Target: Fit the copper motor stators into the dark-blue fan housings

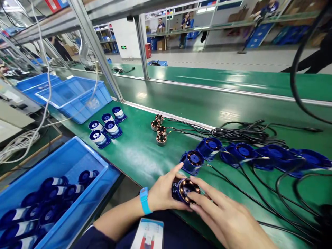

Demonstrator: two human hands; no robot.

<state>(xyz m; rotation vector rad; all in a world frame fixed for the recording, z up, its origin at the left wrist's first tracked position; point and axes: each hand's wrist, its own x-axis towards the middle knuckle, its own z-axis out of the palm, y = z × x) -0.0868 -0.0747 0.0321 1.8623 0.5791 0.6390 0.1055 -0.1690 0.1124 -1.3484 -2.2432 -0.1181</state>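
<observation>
One blue fan housing (185, 190), round, with a ring of copper windings showing in its middle, sits at the near edge of the green worktop (140, 152), held between both hands. The left hand (163, 193) has its grip closed around the housing's left side, thumb raised over the top; the right hand (225, 218) lays its fingers (199, 199) flat across the housing's front and right side, pressed to it. Left wrist: one light-blue band (144, 200). Just behind: a row of about six more blue fan housings (243, 152), lying side by side to the right, each trailing black cables (246, 133) that tangle across the worktop. Farther back: four bare copper coil cores (159, 128), small and round, clustered together. Left of those: five blue-and-white spools (106, 126), standing upright, cylinder-shaped. Lower left, below the worktop edge: one blue plastic bin (75, 166) holding many more such spools, count not clear. Upper left: two further blue bins (75, 97), open-topped, with white cables hanging in front. Surface glossy, smooth.
</observation>
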